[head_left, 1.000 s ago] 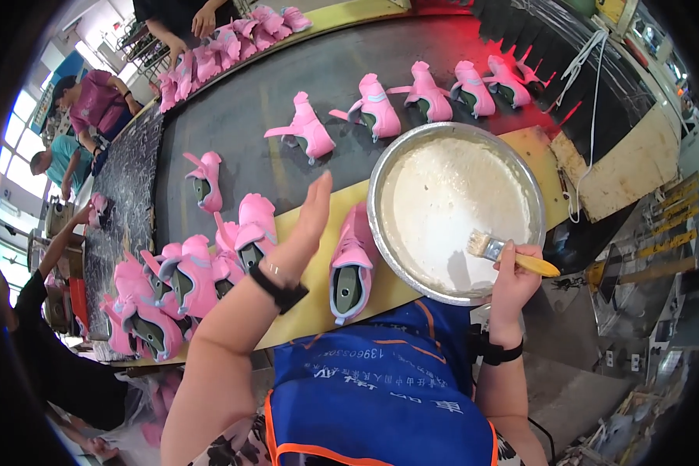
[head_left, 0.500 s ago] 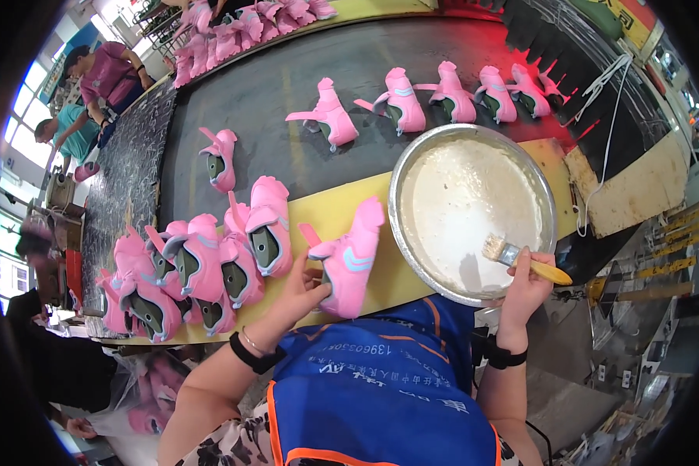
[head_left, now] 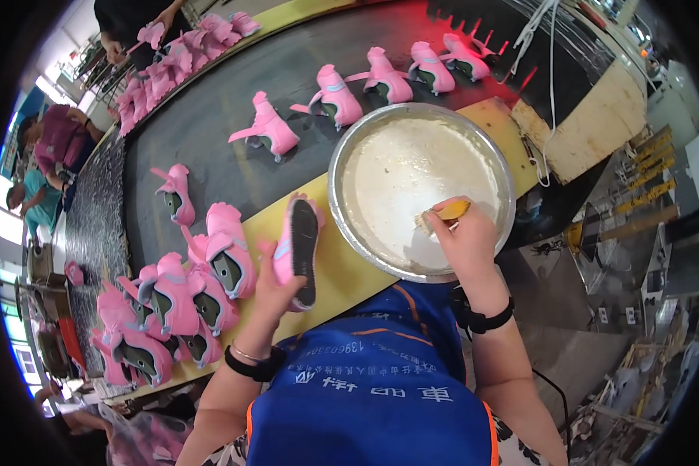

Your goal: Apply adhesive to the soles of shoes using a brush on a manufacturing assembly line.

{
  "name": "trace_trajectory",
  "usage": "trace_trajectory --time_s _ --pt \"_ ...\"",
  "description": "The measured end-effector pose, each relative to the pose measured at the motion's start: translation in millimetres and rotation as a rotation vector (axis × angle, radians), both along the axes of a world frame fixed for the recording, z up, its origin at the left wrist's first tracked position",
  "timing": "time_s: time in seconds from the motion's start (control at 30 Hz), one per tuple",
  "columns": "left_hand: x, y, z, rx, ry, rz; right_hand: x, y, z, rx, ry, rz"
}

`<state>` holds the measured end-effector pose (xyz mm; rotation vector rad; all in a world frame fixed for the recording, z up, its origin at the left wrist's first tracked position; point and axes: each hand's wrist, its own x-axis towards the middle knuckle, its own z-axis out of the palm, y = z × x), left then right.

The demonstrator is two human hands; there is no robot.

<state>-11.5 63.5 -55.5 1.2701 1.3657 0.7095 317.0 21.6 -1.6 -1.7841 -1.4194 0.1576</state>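
My left hand [head_left: 269, 291] grips a pink shoe upper [head_left: 286, 252] in front of the basin's left side, its long dark underside turned to the right. Fingers of my right hand [head_left: 471, 239] close round the yellow handle of a brush [head_left: 456, 208]; the pale bristles point down-left into the white liquid [head_left: 388, 175]. This liquid fills a wide round metal basin [head_left: 333, 186]. Left of my left hand, several pink shoe uppers with green linings [head_left: 167, 301] lie heaped together, the closest one almost beside my thumb and fingers.
Single pink uppers [head_left: 269, 133] stand spaced along a dark belt [head_left: 217, 128], running toward red light. A yellow board [head_left: 338, 276] edges it. Across the belt, a person in black handles more uppers [head_left: 171, 66]. Two people work at far left. A white cable [head_left: 549, 147] hangs right of the basin.
My left hand has rolled the shoe upper so its dark underside shows. My right hand has moved from the basin's rim inward, bringing the bristles into the liquid. The whole view has shifted.
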Motion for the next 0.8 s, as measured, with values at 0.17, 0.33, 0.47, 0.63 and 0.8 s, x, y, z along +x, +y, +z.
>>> trace_trajectory --time_s 0.17,0.33,0.47,0.63,0.8 --pt "-33.7 -21.2 10.6 -0.301 -0.702 0.027 7.9 -10.4 16.5 -0.028 0.341 0.035" --pt "-21.3 -27.2 34.3 -0.291 -0.767 -0.061 14.5 -5.5 9.8 0.151 0.579 0.026" --pt "7.7 -22.4 67.8 -0.187 -0.597 -0.220 13.7 -7.8 8.5 -0.097 0.171 -0.029" --pt "34.2 -8.6 97.7 -0.271 -0.488 -0.462 12.4 -13.7 36.6 0.301 0.209 0.055" --pt "50.7 4.1 104.4 -0.273 -0.415 -0.591 8.6 -17.4 68.9 0.316 0.132 0.400"
